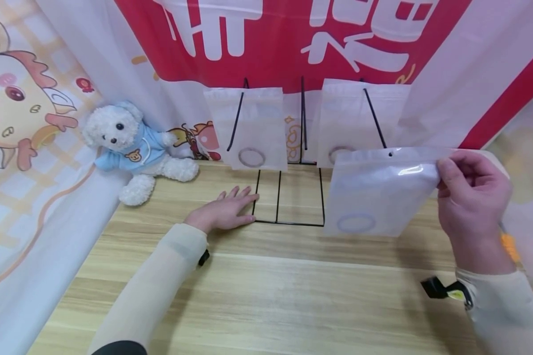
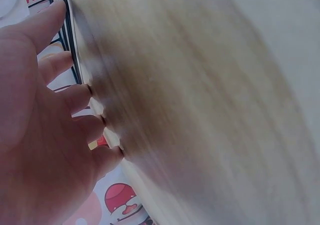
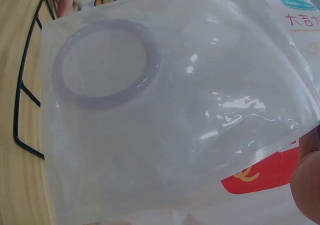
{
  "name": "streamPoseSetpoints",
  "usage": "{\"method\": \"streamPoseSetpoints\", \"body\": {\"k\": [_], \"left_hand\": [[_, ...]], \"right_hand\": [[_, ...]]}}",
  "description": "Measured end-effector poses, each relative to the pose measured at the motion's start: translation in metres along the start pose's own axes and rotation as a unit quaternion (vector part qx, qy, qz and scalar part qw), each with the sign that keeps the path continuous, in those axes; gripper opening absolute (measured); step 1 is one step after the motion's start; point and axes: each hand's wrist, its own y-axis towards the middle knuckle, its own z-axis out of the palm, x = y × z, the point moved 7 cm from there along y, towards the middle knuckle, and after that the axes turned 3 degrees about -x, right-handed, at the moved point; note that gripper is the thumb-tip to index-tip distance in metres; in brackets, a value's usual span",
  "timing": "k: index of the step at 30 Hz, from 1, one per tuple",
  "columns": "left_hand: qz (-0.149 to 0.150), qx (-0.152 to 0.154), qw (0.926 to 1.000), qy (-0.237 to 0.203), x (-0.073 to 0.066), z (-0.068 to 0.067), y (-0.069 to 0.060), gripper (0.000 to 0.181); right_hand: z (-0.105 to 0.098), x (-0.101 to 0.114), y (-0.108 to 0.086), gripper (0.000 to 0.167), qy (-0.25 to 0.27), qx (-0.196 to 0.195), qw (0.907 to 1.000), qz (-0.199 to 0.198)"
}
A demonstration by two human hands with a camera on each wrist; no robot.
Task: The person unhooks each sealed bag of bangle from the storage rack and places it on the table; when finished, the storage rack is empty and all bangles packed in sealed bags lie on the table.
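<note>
a: what could have gone wrong?
b: the right hand (image 1: 475,197) pinched the milky bag (image 1: 382,192) by one side edge only, so its free side could have sagged, missing the rod (image 1: 375,118) just behind.
a: and the left hand (image 1: 224,212)?
b: fingers spread on the table (image 1: 266,296), touching the wire rack (image 1: 288,224), gripping nothing.

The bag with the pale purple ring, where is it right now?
In the head view, the bag is right of centre, its upper right corner pinched by the right hand and its top edge near the tip of a black rod.
</note>
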Motion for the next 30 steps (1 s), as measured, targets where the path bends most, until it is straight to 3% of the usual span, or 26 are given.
{"method": "streamPoseSetpoints", "body": {"k": [5, 19, 28, 30], "left_hand": [[-0.003, 0.000, 1.0000, 0.002, 0.001, 0.000, -0.001, 0.072], [-0.002, 0.001, 1.0000, 0.003, 0.000, 0.000, 0.000, 0.073], [-0.001, 0.004, 1.0000, 0.000, -0.001, 0.000, 0.000, 0.074], [-0.003, 0.005, 1.0000, 0.002, 0.000, 0.000, 0.000, 0.074]], "right_hand": [[0.001, 0.007, -0.005, 0.016, -0.008, 0.022, 0.9995, -0.023], [-0.015, 0.023, -0.019, 0.015, -0.027, 0.001, 0.9984, -0.050], [-0.042, 0.028, -0.032, 0.005, -0.069, -0.028, 0.9968, -0.029], [-0.048, 0.027, -0.034, 0.008, -0.054, -0.036, 0.9976, -0.024]]}}
